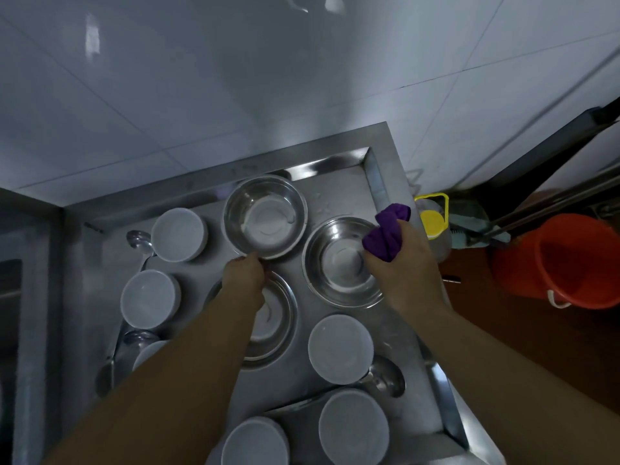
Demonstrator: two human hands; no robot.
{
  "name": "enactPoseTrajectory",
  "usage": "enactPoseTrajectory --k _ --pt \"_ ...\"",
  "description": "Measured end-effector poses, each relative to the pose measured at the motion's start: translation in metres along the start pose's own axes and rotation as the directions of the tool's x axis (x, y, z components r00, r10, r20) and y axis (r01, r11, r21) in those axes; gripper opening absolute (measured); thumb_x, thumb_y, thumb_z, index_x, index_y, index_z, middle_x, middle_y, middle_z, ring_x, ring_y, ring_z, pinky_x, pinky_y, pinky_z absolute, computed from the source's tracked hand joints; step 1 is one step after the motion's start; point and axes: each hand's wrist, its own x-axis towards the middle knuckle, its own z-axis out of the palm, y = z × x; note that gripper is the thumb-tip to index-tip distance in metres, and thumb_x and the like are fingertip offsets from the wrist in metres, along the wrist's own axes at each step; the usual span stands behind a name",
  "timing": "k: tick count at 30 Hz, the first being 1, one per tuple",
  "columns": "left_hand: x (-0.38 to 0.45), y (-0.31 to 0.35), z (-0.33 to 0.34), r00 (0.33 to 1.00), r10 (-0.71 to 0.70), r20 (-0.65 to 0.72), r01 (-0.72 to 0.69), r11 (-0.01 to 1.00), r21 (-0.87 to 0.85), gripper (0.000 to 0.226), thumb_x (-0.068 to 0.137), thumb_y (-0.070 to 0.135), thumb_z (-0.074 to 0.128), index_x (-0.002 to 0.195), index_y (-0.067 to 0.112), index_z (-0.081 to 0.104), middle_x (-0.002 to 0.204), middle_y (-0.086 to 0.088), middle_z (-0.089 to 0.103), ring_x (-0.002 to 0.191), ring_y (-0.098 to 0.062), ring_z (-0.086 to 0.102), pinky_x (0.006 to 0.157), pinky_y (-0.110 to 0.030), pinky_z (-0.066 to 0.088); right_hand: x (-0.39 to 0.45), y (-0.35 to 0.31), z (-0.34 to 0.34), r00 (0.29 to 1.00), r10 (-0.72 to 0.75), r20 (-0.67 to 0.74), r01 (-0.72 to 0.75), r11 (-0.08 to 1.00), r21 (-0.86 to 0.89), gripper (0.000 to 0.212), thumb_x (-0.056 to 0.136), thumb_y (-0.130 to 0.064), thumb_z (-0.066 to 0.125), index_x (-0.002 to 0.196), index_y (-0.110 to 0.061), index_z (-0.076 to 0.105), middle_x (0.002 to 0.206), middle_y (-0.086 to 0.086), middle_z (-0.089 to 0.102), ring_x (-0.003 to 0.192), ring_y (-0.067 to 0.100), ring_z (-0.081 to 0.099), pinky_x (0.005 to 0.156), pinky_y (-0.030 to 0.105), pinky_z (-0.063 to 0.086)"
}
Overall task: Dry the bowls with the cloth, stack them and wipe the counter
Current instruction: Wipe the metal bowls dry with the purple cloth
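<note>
the left hand pinches the near rim of a shiny steel bowl, its fingers curled on the edge. the right hand grips a bunched purple cloth, which sticks out above the fist and hangs over the rim of a 2nd steel bowl. a 3rd steel bowl lies partly under the left forearm. all 3 sit upright and apart on a wet steel counter with a raised edge. around them stand pale round containers and a few ladles. beyond the counter's right edge are a yellow-capped jug and an orange bucket.
</note>
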Motion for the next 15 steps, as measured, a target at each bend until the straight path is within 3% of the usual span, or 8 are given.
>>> enactPoseTrajectory --k 2,7,12,15 --pt "0.004 0.000 -0.001 1.000 0.000 0.025 0.001 1.000 -0.031 0.020 0.103 0.006 0.055 0.085 0.015 0.058 0.087 -0.002 0.063 0.078 -0.014 0.063 0.088 -0.030 0.054 -0.003 0.001 0.003 1.000 -0.013 -0.013 0.013 0.999 -0.038 0.040 0.081 -0.023 0.079 0.084 -0.032 0.040 0.086 0.000 0.048 0.078 0.020 0.049 0.071 0.032 0.038" --pt "0.000 0.005 -0.016 0.999 0.033 0.021 -0.030 0.993 -0.118 0.017 0.096 0.004 0.067 0.080 0.007 0.062 0.080 -0.006 0.067 0.080 -0.018 0.068 0.069 -0.025 0.061 -0.019 -0.001 0.012 1.000 -0.018 -0.024 0.017 1.000 -0.024 0.048 0.077 -0.020 0.076 0.074 -0.044 0.033 0.080 -0.007 0.042 0.075 0.017 0.044 0.069 0.030 0.036" --pt "-0.024 0.020 -0.042 0.996 0.072 0.058 -0.061 0.983 -0.175 0.004 0.095 0.002 0.066 0.095 0.005 0.063 0.098 -0.016 0.070 0.100 -0.033 0.074 0.092 -0.049 0.063 -0.046 -0.016 0.020 1.000 -0.014 -0.020 0.014 1.000 -0.002 0.027 0.073 -0.036 0.070 0.091 -0.035 0.049 0.088 -0.002 0.056 0.079 0.019 0.057 0.068 0.031 0.045" --pt "-0.046 0.025 -0.068 0.988 0.077 0.136 -0.047 0.976 -0.212 0.022 0.098 0.006 0.065 0.120 0.006 0.065 0.108 -0.017 0.074 0.094 -0.030 0.076 0.087 -0.048 0.064 -0.067 -0.033 0.025 0.998 -0.054 -0.009 0.054 0.999 -0.004 0.030 0.075 -0.036 0.072 0.093 -0.037 0.048 0.092 -0.001 0.055 0.079 0.017 0.056 0.066 0.024 0.040"
